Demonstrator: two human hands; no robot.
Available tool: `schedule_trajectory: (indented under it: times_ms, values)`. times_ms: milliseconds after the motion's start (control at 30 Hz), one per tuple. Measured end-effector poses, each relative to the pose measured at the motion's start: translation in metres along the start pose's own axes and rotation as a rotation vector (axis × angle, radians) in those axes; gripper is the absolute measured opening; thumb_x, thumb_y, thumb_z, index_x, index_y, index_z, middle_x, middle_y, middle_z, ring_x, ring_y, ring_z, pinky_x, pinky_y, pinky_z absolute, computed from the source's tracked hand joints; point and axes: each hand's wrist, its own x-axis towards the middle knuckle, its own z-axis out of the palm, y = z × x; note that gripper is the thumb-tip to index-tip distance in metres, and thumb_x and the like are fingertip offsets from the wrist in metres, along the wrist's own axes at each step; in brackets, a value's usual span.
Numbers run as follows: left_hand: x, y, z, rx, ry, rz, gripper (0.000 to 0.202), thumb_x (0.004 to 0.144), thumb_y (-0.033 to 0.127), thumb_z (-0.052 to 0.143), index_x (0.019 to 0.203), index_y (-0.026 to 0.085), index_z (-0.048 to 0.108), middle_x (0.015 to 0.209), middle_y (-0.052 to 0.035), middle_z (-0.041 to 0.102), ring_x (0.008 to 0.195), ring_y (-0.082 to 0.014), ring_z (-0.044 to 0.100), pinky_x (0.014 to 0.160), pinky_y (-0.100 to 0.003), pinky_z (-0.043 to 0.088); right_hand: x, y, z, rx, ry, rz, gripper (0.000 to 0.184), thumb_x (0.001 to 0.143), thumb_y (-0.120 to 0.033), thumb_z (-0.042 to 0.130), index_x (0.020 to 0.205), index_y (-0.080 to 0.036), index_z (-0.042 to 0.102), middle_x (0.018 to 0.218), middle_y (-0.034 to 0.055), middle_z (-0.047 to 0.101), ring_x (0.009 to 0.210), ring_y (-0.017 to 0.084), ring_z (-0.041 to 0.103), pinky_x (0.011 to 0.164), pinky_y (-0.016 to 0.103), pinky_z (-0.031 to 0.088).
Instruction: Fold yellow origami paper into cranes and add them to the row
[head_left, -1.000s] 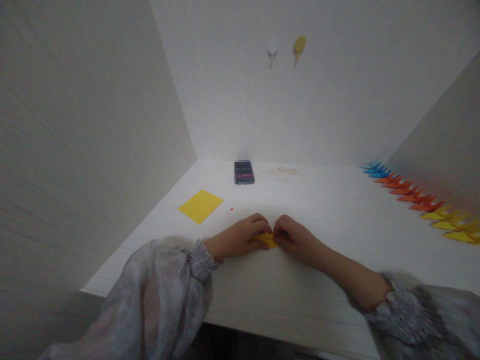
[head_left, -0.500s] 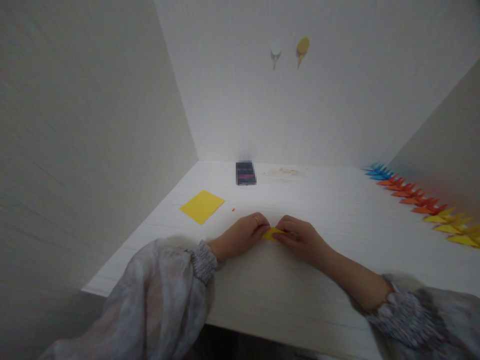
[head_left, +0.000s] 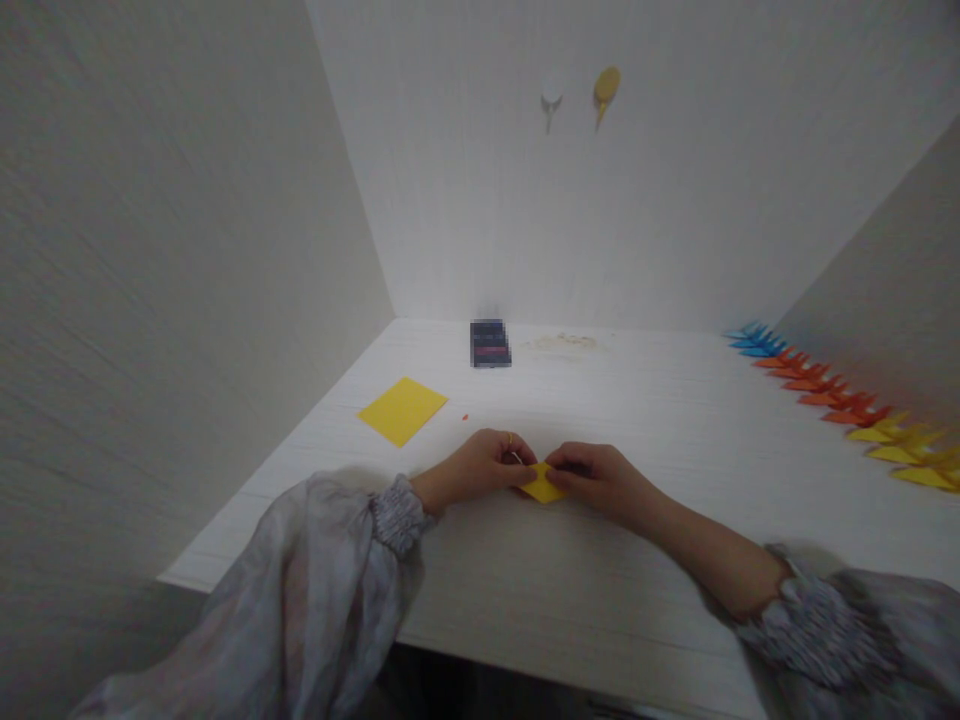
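Between my two hands is a small folded piece of yellow origami paper, its pointed lower end turned toward me. My left hand pinches its left side between thumb and fingers; a ring shows on one finger. From the right, my right hand grips the other side, closed in a pinch near the top. The fingers cover parts of the folds. Farther left on the white table lies a flat yellow paper square, turned like a diamond.
A row of folded paper cranes, blue, orange and yellow, runs along the right wall. At the back stands a dark blurred-out object. A tiny orange scrap lies near the paper square. Two hooks are on the wall.
The folded yellow paper has been turned so more of its face shows, a diamond shape pointing toward me. Both hands have shifted their hold slightly and the fingers have moved.
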Motion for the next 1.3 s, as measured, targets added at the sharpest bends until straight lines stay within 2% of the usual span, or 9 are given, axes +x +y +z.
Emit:
schedule_trajectory:
  times_ms: [100, 167, 233, 333, 400, 600, 967, 1300]
  values:
    - [-0.001, 0.003, 0.002, -0.043, -0.037, -0.052, 0.020, 0.063, 0.025, 0.064, 0.075, 0.011, 0.056, 0.064, -0.0002, 0.061, 0.056, -0.0098, 0.059, 0.057, -0.025, 0.049, 0.000, -0.001, 0.000, -0.019, -0.046, 0.027, 0.019, 0.075, -0.026, 0.047, 0.076, -0.015, 0.063, 0.065, 0.0023, 0.060, 0.059, 0.013, 0.052, 0.053, 0.024, 0.039]
    - [-0.003, 0.006, 0.002, 0.034, -0.034, -0.036, 0.018, 0.066, 0.025, 0.061, 0.076, 0.010, 0.057, 0.064, -0.0007, 0.060, 0.055, -0.0101, 0.058, 0.056, -0.025, 0.049, 0.000, -0.004, -0.001, -0.116, -0.045, 0.014, 0.018, 0.075, -0.024, 0.047, 0.073, -0.016, 0.063, 0.061, 0.0014, 0.058, 0.055, 0.012, 0.050, 0.051, 0.023, 0.038]
    - [-0.005, 0.009, 0.001, 0.245, -0.005, 0.084, 0.015, 0.070, 0.025, 0.057, 0.077, 0.011, 0.060, 0.067, -0.0019, 0.060, 0.058, -0.0102, 0.057, 0.057, -0.025, 0.047, 0.001, -0.005, -0.001, -0.216, -0.030, -0.050, 0.016, 0.073, -0.020, 0.048, 0.070, -0.017, 0.064, 0.061, 0.0015, 0.057, 0.056, 0.012, 0.050, 0.053, 0.024, 0.038]
    - [-0.007, 0.013, -0.002, 0.624, 0.044, 0.379, 0.011, 0.070, 0.022, 0.057, 0.072, 0.014, 0.065, 0.078, -0.0040, 0.060, 0.072, -0.0122, 0.055, 0.067, -0.026, 0.045, 0.003, -0.006, 0.000, -0.292, 0.007, -0.173, 0.013, 0.071, -0.015, 0.051, 0.069, -0.017, 0.064, 0.070, 0.0036, 0.059, 0.067, 0.014, 0.053, 0.061, 0.024, 0.041]
    - [-0.008, 0.015, -0.005, 0.759, 0.074, 0.480, 0.010, 0.069, 0.020, 0.059, 0.072, 0.016, 0.067, 0.080, -0.0045, 0.060, 0.079, -0.0142, 0.053, 0.073, -0.027, 0.043, 0.003, -0.005, 0.000, -0.314, 0.012, -0.204, 0.013, 0.071, -0.014, 0.052, 0.070, -0.017, 0.064, 0.072, 0.0042, 0.059, 0.069, 0.014, 0.053, 0.064, 0.025, 0.041]
    - [-0.009, 0.017, -0.005, 0.827, -0.003, 0.433, 0.016, 0.076, 0.018, 0.051, 0.084, 0.016, 0.065, 0.074, -0.0019, 0.059, 0.066, -0.0100, 0.053, 0.064, -0.022, 0.042, 0.001, 0.000, -0.002, -0.423, 0.037, -0.299, 0.012, 0.074, -0.014, 0.052, 0.074, -0.017, 0.065, 0.075, 0.0055, 0.060, 0.072, 0.016, 0.053, 0.069, 0.029, 0.041]
    - [-0.017, 0.021, -0.008, 0.989, -0.054, 0.507, 0.020, 0.080, 0.018, 0.045, 0.087, 0.014, 0.064, 0.084, -0.0043, 0.059, 0.072, -0.0097, 0.054, 0.067, -0.020, 0.042, -0.002, -0.001, -0.004, -0.541, 0.019, -0.453, 0.015, 0.079, -0.014, 0.048, 0.080, -0.015, 0.063, 0.078, 0.0065, 0.060, 0.076, 0.017, 0.052, 0.071, 0.033, 0.040]
    - [-0.019, 0.022, -0.008, 1.217, -0.097, 0.593, 0.025, 0.085, 0.024, 0.040, 0.096, 0.017, 0.061, 0.088, -0.0051, 0.058, 0.076, -0.0124, 0.054, 0.070, -0.023, 0.043, -0.002, 0.004, -0.009, -0.552, -0.049, -0.571, 0.017, 0.081, -0.013, 0.047, 0.082, -0.015, 0.063, 0.078, 0.0073, 0.057, 0.073, 0.016, 0.051, 0.067, 0.030, 0.043]
